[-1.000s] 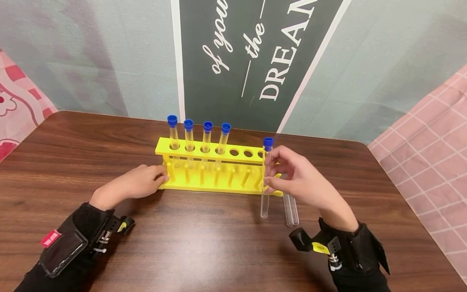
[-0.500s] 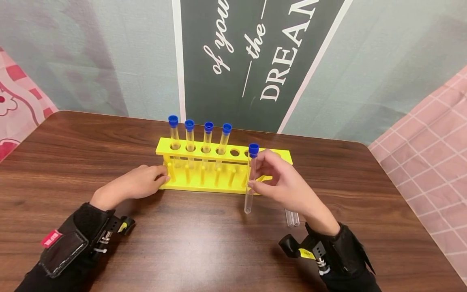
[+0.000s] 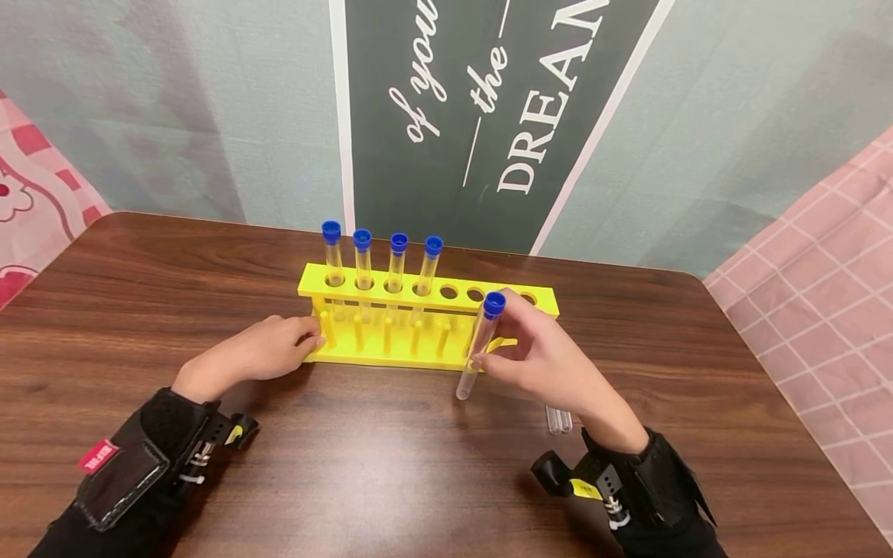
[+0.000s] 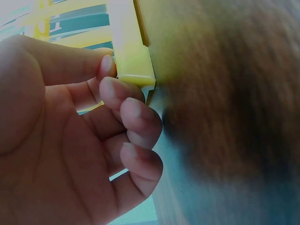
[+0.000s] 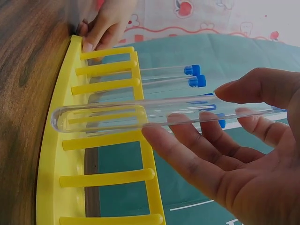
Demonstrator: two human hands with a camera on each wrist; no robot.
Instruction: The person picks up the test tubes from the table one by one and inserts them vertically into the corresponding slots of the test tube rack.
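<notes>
1. Head view: a capped tube is pinched mid-length by the right hand, its long axis tilted, cap towards 1 o'clock, round end towards 7 o'clock, just before the rack. Three open holes lie at 12 o'clock. Two spare tubes lie on the table.
2. Left wrist view: the rack's end is gripped by the left hand.
3. Right wrist view: the tube is held between fingers and thumb, apart from the pegs.

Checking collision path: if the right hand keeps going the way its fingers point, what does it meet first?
Probably the yellow rack. The right hand holds a capped tube just in front of it, fingers toward the rack's pegs; depth is uncertain.
</notes>
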